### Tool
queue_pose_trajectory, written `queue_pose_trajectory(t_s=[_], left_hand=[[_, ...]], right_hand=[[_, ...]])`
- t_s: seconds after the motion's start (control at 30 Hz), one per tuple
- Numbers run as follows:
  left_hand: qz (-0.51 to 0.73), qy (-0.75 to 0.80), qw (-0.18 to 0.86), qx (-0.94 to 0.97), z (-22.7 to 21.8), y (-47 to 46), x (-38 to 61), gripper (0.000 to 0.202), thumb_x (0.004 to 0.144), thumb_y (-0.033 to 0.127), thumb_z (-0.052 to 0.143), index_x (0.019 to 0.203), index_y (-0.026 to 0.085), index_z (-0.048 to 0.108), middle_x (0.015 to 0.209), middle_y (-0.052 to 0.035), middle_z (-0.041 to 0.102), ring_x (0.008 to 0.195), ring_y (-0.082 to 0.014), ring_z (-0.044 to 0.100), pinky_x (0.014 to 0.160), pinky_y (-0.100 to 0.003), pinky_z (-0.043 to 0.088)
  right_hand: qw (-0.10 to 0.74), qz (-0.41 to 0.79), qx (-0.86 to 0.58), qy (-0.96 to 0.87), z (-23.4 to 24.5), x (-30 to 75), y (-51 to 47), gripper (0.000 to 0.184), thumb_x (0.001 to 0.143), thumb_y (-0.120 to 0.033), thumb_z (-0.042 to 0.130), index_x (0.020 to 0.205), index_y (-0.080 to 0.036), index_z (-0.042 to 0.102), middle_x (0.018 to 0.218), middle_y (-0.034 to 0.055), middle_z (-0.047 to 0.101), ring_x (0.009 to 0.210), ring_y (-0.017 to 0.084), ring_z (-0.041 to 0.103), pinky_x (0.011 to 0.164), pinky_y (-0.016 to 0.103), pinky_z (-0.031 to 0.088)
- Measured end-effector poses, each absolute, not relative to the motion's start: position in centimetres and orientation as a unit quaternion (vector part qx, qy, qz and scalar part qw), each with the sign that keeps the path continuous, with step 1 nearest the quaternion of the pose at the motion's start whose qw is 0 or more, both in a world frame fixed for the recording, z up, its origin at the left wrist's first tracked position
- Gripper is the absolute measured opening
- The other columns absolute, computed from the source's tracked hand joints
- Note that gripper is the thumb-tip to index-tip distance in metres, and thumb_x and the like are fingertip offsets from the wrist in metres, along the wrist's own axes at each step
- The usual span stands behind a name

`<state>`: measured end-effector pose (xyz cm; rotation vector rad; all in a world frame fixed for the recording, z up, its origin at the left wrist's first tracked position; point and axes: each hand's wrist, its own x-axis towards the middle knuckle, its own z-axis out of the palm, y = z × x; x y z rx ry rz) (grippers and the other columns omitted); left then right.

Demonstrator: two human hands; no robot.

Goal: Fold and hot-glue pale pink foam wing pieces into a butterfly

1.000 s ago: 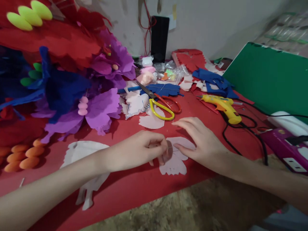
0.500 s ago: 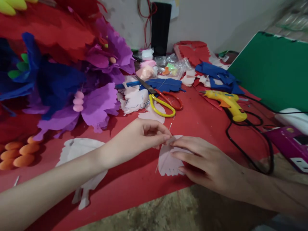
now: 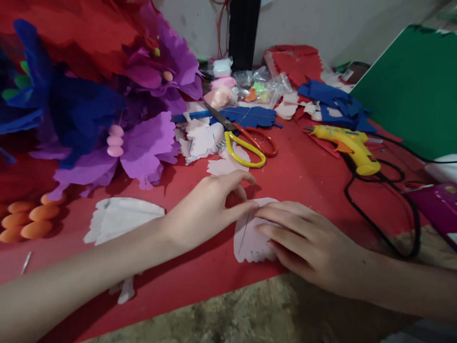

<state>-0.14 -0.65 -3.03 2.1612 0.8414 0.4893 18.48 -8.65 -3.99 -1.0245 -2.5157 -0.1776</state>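
Observation:
A pale pink petal cutout (image 3: 248, 240) with a scalloped lower edge lies flat on the red sheet in the middle. Across its left side runs a thin straight wire (image 3: 244, 227). My left hand (image 3: 217, 202) hovers at the petal's upper left; thumb and forefinger are apart, the thumb tip close to the wire. Whether it touches is hard to tell. My right hand (image 3: 307, 233) rests with fingers stretched flat over the petal's right part, hiding it. A white petal-shaped piece (image 3: 124, 216) lies partly under my left forearm.
Scissors (image 3: 246, 147) with yellow and red handles lie beyond the petal, beside pale scraps (image 3: 200, 140). A yellow glue gun (image 3: 352, 145) with a black cord is at right. Purple paper flowers (image 3: 150, 147) and orange oval pieces (image 3: 39, 219) fill the left. A green board (image 3: 414, 90) leans behind.
My left thumb and forefinger have parted from a pinch. The wire now lies across the petal, farther right than before. My right hand stays on the petal, and the view has shifted slightly.

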Motion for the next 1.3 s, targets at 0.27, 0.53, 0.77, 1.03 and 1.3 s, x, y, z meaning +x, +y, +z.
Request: queue_pose_trajectory(t_s=[0.27, 0.53, 0.77, 1.03, 1.3], left_hand=[[0.105, 0.210, 0.332, 0.914, -2.7, 0.9, -1.3, 0.054, 0.077, 0.039, 0.066, 0.120, 0.013, 0.048, 0.127, -0.0120, 0.054, 0.119, -0.0228, 0.048, 0.100, -0.032, 0.037], [0.049, 0.190, 0.333, 0.922, -3.2, 0.8, -1.4, 0.088, 0.064, 0.049, 0.075, 0.134, 0.012, 0.037, 0.139, -0.0157, 0.042, 0.130, -0.0307, 0.037, 0.107, -0.039, 0.030], [0.046, 0.181, 0.322, 0.928, -3.2, 0.8, -1.4, 0.087, 0.063, 0.047, 0.076, 0.134, 0.016, 0.036, 0.139, -0.0134, 0.043, 0.127, -0.0305, 0.040, 0.105, -0.038, 0.031], [0.025, 0.177, 0.304, 0.936, -3.2, 0.8, -1.4, 0.090, 0.065, 0.048, 0.073, 0.137, 0.010, 0.034, 0.141, -0.0159, 0.040, 0.132, -0.0303, 0.033, 0.109, -0.038, 0.026], [0.026, 0.177, 0.283, 0.942, -3.0, 0.3, -1.6, 0.088, 0.065, 0.041, 0.074, 0.137, 0.014, 0.033, 0.144, -0.0141, 0.037, 0.133, -0.0304, 0.031, 0.110, -0.041, 0.025]], right_hand=[[0.208, -0.072, -0.360, -0.907, -4.4, 18.8, -8.8, 0.033, 0.089, -0.014, 0.034, 0.090, -0.012, 0.067, 0.103, 0.0067, 0.066, 0.100, 0.015, 0.058, 0.092, 0.028, 0.049], [0.212, -0.058, -0.358, -0.907, -4.4, 18.9, -8.8, 0.032, 0.088, -0.014, 0.034, 0.089, -0.014, 0.066, 0.104, 0.0064, 0.065, 0.099, 0.014, 0.058, 0.090, 0.027, 0.051], [0.201, -0.061, -0.359, -0.910, -4.4, 19.0, -8.7, 0.033, 0.087, -0.013, 0.033, 0.089, -0.014, 0.067, 0.103, 0.0068, 0.065, 0.099, 0.014, 0.058, 0.091, 0.028, 0.050], [0.199, -0.059, -0.354, -0.912, -4.4, 19.1, -8.8, 0.033, 0.087, -0.012, 0.034, 0.091, -0.014, 0.067, 0.105, 0.0070, 0.065, 0.100, 0.014, 0.058, 0.091, 0.029, 0.051], [0.196, -0.056, -0.358, -0.911, -4.5, 19.3, -8.8, 0.033, 0.086, -0.011, 0.035, 0.092, -0.015, 0.067, 0.106, 0.0073, 0.065, 0.102, 0.015, 0.058, 0.092, 0.030, 0.050]])
